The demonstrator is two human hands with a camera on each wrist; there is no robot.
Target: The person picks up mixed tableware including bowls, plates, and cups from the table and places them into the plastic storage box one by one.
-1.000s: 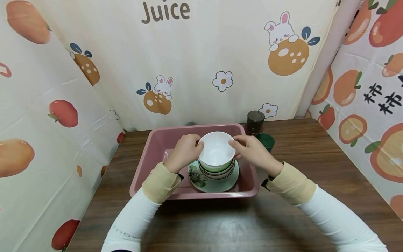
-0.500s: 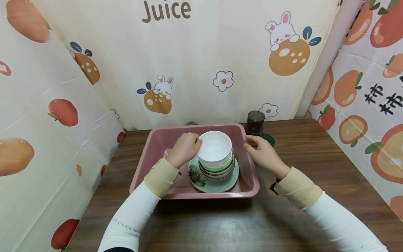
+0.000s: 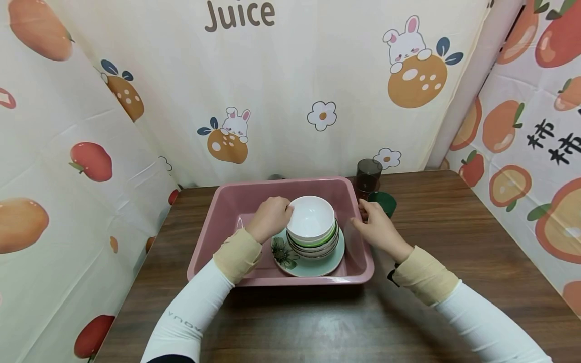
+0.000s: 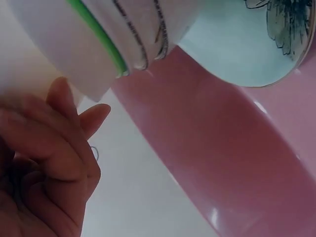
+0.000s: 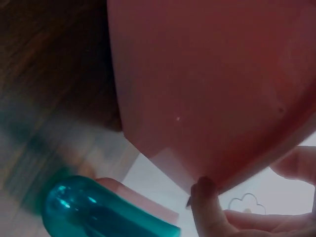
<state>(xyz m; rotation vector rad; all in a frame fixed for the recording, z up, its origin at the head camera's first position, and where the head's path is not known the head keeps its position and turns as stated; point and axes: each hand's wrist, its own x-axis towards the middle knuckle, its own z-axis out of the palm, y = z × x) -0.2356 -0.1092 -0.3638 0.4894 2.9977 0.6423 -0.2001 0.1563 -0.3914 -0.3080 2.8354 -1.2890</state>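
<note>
A white bowl (image 3: 311, 217) tops a stack with a green-banded bowl (image 3: 328, 238) and brown-rimmed bowls (image 3: 313, 252). The stack sits on a pale green plate (image 3: 333, 263) with a dark flower, inside a pink tub (image 3: 218, 242). My left hand (image 3: 271, 219) holds the white bowl's left rim; in the left wrist view its fingertips (image 4: 61, 91) are right at the bowl's edge. My right hand (image 3: 379, 229) is over the tub's right rim with loosely bent fingers, thumb and fingers apart, nothing between them. In the right wrist view its fingers overlap the tub's edge.
A green see-through cup (image 3: 384, 202) stands just behind my right hand, outside the tub. Beside it is a dark see-through cup (image 3: 368, 174). Printed curtains hang at the back and both sides of the brown wooden table (image 3: 454, 227).
My right hand has let go of the white bowl and moved right to the tub's rim. The white bowl has shifted slightly and sits lower, with my left hand still at its rim.
</note>
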